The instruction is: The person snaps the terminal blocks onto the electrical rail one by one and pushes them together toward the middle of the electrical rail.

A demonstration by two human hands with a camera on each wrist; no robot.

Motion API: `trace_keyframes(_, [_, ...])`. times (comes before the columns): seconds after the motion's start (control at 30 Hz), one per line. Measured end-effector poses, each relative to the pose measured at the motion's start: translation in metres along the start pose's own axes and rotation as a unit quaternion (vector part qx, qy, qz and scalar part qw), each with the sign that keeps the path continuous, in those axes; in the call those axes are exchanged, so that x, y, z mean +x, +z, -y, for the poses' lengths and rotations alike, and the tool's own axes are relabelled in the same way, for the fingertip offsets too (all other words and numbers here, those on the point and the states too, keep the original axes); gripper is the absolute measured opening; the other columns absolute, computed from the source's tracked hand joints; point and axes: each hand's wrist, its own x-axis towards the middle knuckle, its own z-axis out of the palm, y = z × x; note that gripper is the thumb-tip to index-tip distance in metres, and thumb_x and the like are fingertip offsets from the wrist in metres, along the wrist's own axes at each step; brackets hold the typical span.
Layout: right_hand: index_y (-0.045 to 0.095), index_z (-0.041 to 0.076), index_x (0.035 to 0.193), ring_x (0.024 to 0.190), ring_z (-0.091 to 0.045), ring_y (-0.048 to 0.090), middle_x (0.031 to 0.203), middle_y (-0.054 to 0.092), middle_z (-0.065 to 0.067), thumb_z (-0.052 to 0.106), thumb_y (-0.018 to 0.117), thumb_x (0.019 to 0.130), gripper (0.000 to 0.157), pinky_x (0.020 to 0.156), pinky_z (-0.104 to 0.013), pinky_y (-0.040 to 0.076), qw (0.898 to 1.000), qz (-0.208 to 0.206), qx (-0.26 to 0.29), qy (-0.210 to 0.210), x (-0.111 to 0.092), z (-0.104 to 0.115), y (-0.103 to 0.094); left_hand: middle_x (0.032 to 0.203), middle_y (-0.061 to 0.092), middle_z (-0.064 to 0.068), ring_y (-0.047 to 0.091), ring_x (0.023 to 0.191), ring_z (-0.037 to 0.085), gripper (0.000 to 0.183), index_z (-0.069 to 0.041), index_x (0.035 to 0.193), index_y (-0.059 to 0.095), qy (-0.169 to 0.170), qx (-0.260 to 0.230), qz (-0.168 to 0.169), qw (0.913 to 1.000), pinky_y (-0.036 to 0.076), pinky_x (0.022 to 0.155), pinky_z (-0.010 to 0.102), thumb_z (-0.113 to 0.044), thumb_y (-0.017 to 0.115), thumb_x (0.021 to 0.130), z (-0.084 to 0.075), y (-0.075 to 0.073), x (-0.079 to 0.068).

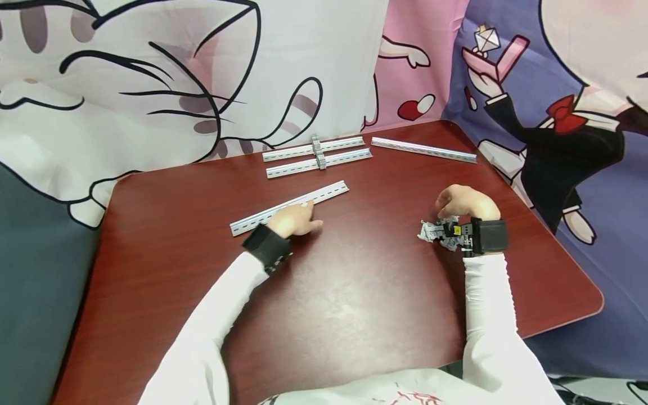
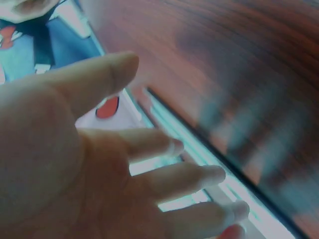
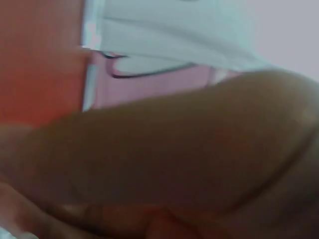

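Observation:
A slotted metal DIN rail point(image 1: 329, 192) lies aslant on the table. My left hand point(image 1: 296, 218) is right at its near edge, thumb apart and fingers extended; in the left wrist view the straight fingertips overlap the rail point(image 2: 174, 124). Over on the right, my right hand point(image 1: 468, 201) bends down at a small heap of grey pieces point(image 1: 429, 231), partly covered by the wrist camera. The thumb point(image 3: 139, 149) fills much of the right wrist view, with curled fingers below it; I cannot tell whether they hold a piece.
Two parallel rails point(image 1: 349, 156) lie at the back, with a row of grey blocks point(image 1: 318, 152) across them. Another rail point(image 1: 425, 149) is at the back right. The reddish-brown table point(image 1: 167, 225) meets printed cloth point(image 1: 334, 34) behind and at the right.

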Motion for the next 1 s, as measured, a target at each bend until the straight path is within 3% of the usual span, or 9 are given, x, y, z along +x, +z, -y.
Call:
trace_keyframes(0.23, [0.066, 0.002, 0.108, 0.091, -0.033, 0.058, 0.11, 0.063, -0.025, 0.013, 0.08, 0.071, 0.042, 0.072, -0.043, 0.048, 0.999, -0.009, -0.032, 0.02, -0.002, -0.01, 0.022, 0.154, 0.022, 0.033, 0.021, 0.145, 0.045, 0.075, 0.002, 0.153, 0.016, -0.024, -0.038, 0.011, 0.9989, 0.026, 0.115, 0.055, -0.043, 0.044, 0.101, 0.056, 0.01, -0.049])
trace_keyframes(0.37, [0.064, 0.002, 0.106, 0.093, -0.035, 0.057, 0.103, 0.063, -0.024, 0.014, 0.083, 0.069, 0.043, 0.074, -0.045, 0.047, 0.999, -0.042, -0.021, -0.013, -0.003, -0.017, 0.032, 0.155, 0.016, 0.034, 0.016, 0.145, 0.048, 0.075, 0.003, 0.153, 0.015, -0.031, -0.051, 0.012, 0.9981, 0.025, 0.114, 0.059, -0.042, 0.043, 0.101, 0.074, 0.018, -0.067])
trace_keyframes(0.57, [0.065, 0.003, 0.098, 0.088, -0.031, 0.057, 0.094, 0.065, -0.018, 0.011, 0.083, 0.066, 0.038, 0.071, -0.038, 0.044, 0.997, -0.061, -0.017, -0.052, 0.0, -0.017, 0.042, 0.155, 0.011, 0.036, 0.012, 0.145, 0.05, 0.073, 0.004, 0.153, 0.013, -0.034, -0.075, 0.021, 0.9964, 0.025, 0.113, 0.061, -0.041, 0.04, 0.102, 0.093, 0.025, -0.084])
trace_keyframes(0.83, [0.06, 0.002, 0.086, 0.076, -0.024, 0.051, 0.077, 0.053, -0.008, 0.014, 0.081, 0.069, 0.03, 0.065, -0.032, 0.037, 0.996, -0.066, -0.029, -0.046, 0.002, -0.016, 0.046, 0.152, 0.011, 0.04, 0.012, 0.141, 0.056, 0.074, 0.009, 0.151, 0.013, -0.028, -0.104, 0.023, 0.994, 0.024, 0.111, 0.065, -0.039, 0.042, 0.102, 0.115, 0.034, -0.101])
trace_keyframes(1.0, [0.062, 0.002, 0.088, 0.076, -0.024, 0.053, 0.079, 0.06, -0.009, 0.014, 0.079, 0.073, 0.026, 0.064, -0.031, 0.039, 0.996, -0.062, -0.028, -0.052, 0.0, -0.019, 0.047, 0.154, 0.01, 0.038, 0.009, 0.143, 0.053, 0.074, 0.012, 0.15, 0.012, -0.017, -0.116, 0.015, 0.993, 0.019, 0.114, 0.062, -0.036, 0.043, 0.102, 0.125, 0.039, -0.104])
